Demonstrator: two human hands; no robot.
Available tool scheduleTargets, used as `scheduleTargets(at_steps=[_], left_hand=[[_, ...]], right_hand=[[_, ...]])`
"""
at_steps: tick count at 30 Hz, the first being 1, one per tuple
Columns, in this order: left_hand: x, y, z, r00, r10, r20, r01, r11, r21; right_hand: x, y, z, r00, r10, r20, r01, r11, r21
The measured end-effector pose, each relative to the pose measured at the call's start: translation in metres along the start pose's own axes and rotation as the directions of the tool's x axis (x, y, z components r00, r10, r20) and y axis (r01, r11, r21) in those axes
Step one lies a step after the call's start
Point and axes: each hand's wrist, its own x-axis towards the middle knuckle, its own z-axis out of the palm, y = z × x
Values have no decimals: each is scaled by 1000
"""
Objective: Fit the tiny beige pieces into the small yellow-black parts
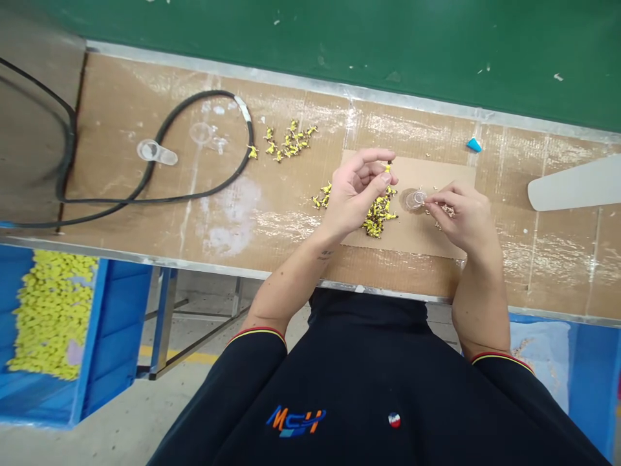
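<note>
My left hand [361, 188] pinches a small yellow figure [388, 167] with a dark top between thumb and fingertips, above the cardboard sheet [422, 243]. Below it lies a pile of yellow-and-black figures [376, 220], partly hidden by that hand. My right hand [460, 210] has thumb and forefinger pressed together beside a small clear round dish [414, 199]; whatever sits in that pinch is too small to make out. Tiny pale pieces [449, 210] lie under the right fingers, partly covered.
A black cable [194, 194] loops over the table's left, near a clear plastic scoop [158, 153]. More figures [294, 139] lie beyond my left hand. A blue cap [474, 145] and white cylinder [572, 184] are at right. A blue bin [114, 323] holds yellow pieces.
</note>
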Motion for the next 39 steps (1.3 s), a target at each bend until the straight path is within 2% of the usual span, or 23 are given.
scheduleTargets(at_steps=[14,22,27,30,33,39], left_hand=[[0,2,1,999,43,-16,-42,999,27],[-1,0,0,1000,-12,-11,12,1000,16],[-2,0,0,1000,12,-1,-12,1000,13],[-2,-2,0,1000,4,7,-4,1000,9],[-4,-5,4,999,-45,30,46,997,-55],[-13,-1,21,971,-179,160,214,948,-237]], right_hand=[[1,-4,1,999,19,37,-19,1000,-13],[0,-4,2,999,5,32,-3,999,-43],[1,-5,1,999,-3,33,4,999,-42],[2,-6,-3,1000,-5,-29,6,1000,31],[3,-11,-8,990,21,-137,4,984,179],[2,-35,-5,937,112,-330,67,872,485]])
